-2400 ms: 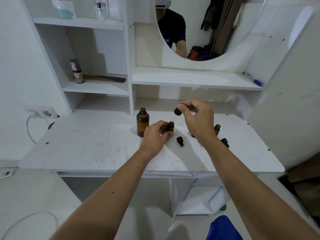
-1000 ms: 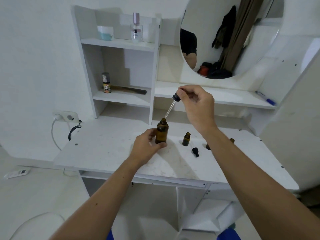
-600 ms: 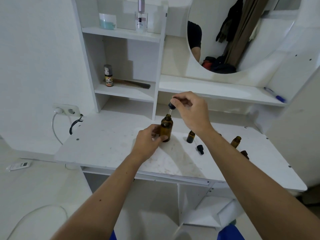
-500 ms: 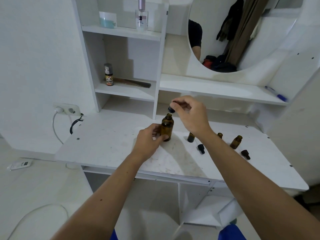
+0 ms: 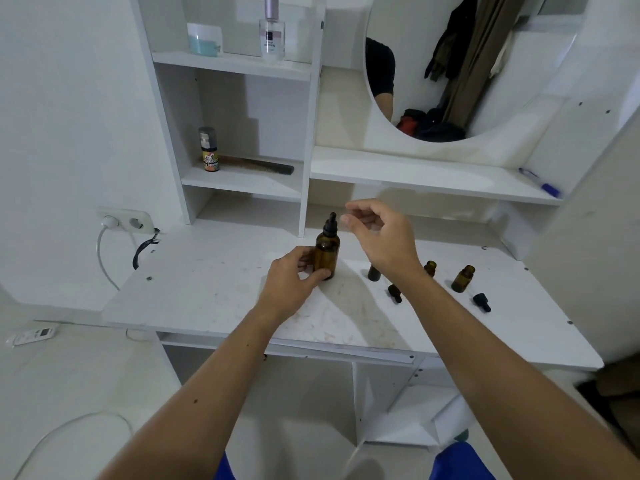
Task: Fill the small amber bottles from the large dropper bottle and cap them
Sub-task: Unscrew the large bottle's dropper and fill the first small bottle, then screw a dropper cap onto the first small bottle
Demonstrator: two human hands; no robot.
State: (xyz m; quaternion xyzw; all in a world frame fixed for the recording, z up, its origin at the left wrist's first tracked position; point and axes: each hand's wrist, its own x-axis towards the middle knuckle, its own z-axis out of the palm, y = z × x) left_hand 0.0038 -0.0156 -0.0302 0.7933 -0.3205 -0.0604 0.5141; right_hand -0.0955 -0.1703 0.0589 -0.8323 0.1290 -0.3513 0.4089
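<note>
Large dropper bottle (image 5: pixel 327 252) upright, dropper in; left hand (image 5: pixel 291 284) grips it.

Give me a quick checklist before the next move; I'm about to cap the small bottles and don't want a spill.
1. Dropper back in the large dropper bottle: ok; how tightly it sits, cannot tell.
2. Large bottle steadied: ok, left hand grips it upright on the desk.
3. Right hand free: ok, fingers relaxed, holding nothing.
4. Small amber bottles upright: ok for the rightmost bottle and the middle bottle; the bottle behind the wrist is partly hidden.
5. Caps within reach: ok, two loose black caps lie on the desk.
6. Small bottles filled: cannot tell.
</note>
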